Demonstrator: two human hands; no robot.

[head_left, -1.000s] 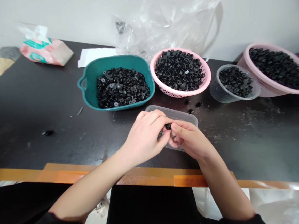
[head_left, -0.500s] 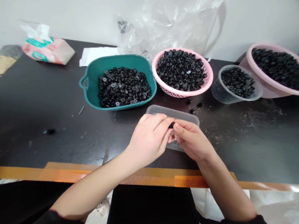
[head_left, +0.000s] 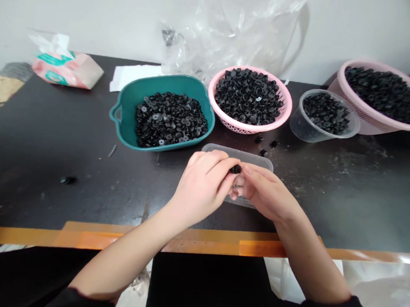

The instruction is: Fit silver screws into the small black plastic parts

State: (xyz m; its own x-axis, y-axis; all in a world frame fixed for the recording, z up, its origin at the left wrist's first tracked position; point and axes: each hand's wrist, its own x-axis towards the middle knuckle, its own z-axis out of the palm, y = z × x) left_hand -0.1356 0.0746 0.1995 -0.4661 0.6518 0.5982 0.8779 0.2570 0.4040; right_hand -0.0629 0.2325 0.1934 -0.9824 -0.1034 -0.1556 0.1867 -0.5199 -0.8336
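Note:
My left hand (head_left: 202,186) and my right hand (head_left: 267,191) meet in front of me above a transparent plastic tub (head_left: 250,159). Their fingertips pinch a small black rubber part (head_left: 235,168) between them. The hands hide most of the tub, and its inside is hard to see. Behind them, a teal basin (head_left: 124,108) holds a heap of black washer-like parts. A pink plastic basket (head_left: 242,127) is full of black moulded parts.
A transparent cup (head_left: 300,125) and a larger pink basket (head_left: 366,126) of black parts stand at the right. Loose black parts (head_left: 263,153) lie near the tub. A tissue pack (head_left: 68,71), white paper and a plastic bag (head_left: 227,33) lie at the back. An orange strip edges the near side.
The black part has risen slightly between my fingertips, and my right fingers have shifted around it. The dark pieces seen earlier by my left fingers no longer show.

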